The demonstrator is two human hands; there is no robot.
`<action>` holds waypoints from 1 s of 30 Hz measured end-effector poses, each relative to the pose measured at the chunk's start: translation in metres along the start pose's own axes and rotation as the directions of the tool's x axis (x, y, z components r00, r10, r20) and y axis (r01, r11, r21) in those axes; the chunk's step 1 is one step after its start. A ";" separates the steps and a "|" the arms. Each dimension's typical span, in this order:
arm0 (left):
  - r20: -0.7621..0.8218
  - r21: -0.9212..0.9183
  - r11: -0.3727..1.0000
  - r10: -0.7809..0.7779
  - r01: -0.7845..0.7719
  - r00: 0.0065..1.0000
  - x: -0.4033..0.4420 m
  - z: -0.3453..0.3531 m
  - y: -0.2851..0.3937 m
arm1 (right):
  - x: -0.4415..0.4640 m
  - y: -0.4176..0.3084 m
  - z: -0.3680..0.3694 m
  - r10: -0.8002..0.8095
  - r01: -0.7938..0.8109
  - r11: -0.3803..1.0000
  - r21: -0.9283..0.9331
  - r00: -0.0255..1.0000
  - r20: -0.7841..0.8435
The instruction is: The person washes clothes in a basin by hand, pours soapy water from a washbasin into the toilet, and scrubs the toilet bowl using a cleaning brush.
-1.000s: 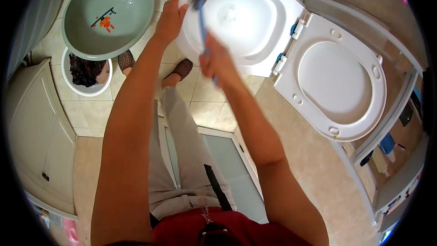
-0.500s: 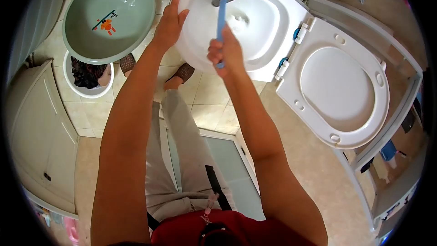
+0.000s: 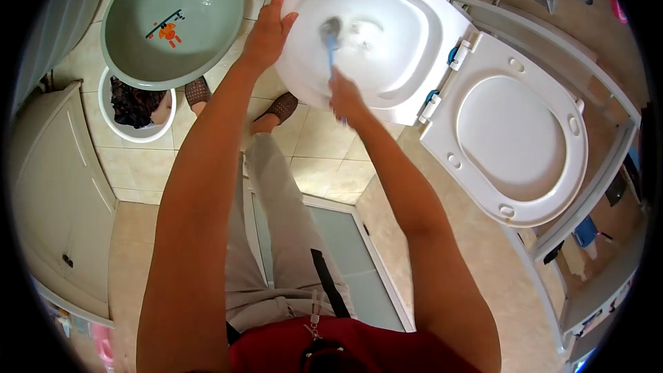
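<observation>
My right hand (image 3: 349, 100) is closed around the blue handle of a toilet brush (image 3: 331, 52). The brush's grey head, blurred by motion, is inside the white toilet bowl (image 3: 407, 41), left of the water at the bottom. At the bowl's front left rim is my left hand (image 3: 266, 40), fingers stretched out and thumb apart, holding nothing. Whether its palm presses on the rim I cannot tell. The white toilet seat and lid (image 3: 476, 97) are tilted back on the hinges, right of the bowl.
A green basin (image 3: 131, 48) with an orange cartoon print stands left of my left arm. Partly under it is a white bucket (image 3: 114, 121) holding dark cloth. A white cabinet door (image 3: 65, 200) is at far left; a shelf frame (image 3: 552, 228) curves along the right.
The brush head has moved toward me inside the bowl, and my right hand has drawn back slightly with the handle. My left hand stays by the rim; the view has shifted slightly.
</observation>
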State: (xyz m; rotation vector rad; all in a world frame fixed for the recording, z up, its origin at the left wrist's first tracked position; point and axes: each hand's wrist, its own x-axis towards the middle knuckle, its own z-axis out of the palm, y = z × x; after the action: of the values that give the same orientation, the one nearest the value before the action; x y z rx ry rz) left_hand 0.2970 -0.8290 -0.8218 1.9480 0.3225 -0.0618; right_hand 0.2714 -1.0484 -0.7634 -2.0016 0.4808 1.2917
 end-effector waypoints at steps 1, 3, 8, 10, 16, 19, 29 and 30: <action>0.000 -0.006 1.000 -0.007 0.007 1.000 -0.001 0.001 -0.001 | -0.042 -0.029 -0.003 0.063 -0.043 0.968 -0.246 0.995 0.075; 0.010 -0.043 0.999 -0.029 0.029 1.000 0.000 0.003 -0.003 | -0.083 -0.029 -0.012 -0.078 0.130 0.930 -0.345 0.984 0.161; 0.010 -0.040 0.997 -0.070 0.070 0.998 -0.002 0.004 -0.004 | -0.060 -0.072 -0.038 0.204 -0.154 0.965 -0.211 0.949 0.240; 0.013 -0.052 0.995 -0.088 0.089 0.996 -0.001 0.000 0.003 | 0.004 -0.055 -0.042 0.186 -0.177 0.982 -0.062 0.967 0.175; 0.054 -0.034 0.986 -0.160 0.162 0.986 0.001 -0.002 0.004 | 0.121 0.012 -0.069 0.432 -0.395 0.872 0.288 0.899 -0.074; 0.034 -0.025 0.991 -0.128 0.129 0.991 -0.002 -0.001 0.001 | 0.108 0.009 -0.061 0.354 -0.349 0.931 0.112 0.934 -0.037; 0.076 -0.027 0.984 -0.173 0.175 0.982 -0.002 -0.002 0.004 | -0.127 -0.116 -0.050 0.309 -0.291 0.951 -0.105 0.880 0.362; 0.090 -0.027 0.983 -0.181 0.184 0.979 -0.001 -0.004 0.004 | -0.125 -0.115 -0.052 0.300 -0.269 0.954 -0.136 0.880 0.368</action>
State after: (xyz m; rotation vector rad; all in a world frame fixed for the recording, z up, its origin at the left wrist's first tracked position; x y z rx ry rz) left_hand 0.2965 -0.8275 -0.8161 1.8705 0.4404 -0.2588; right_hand 0.3234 -1.0142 -0.5972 -1.7172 0.5512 1.8680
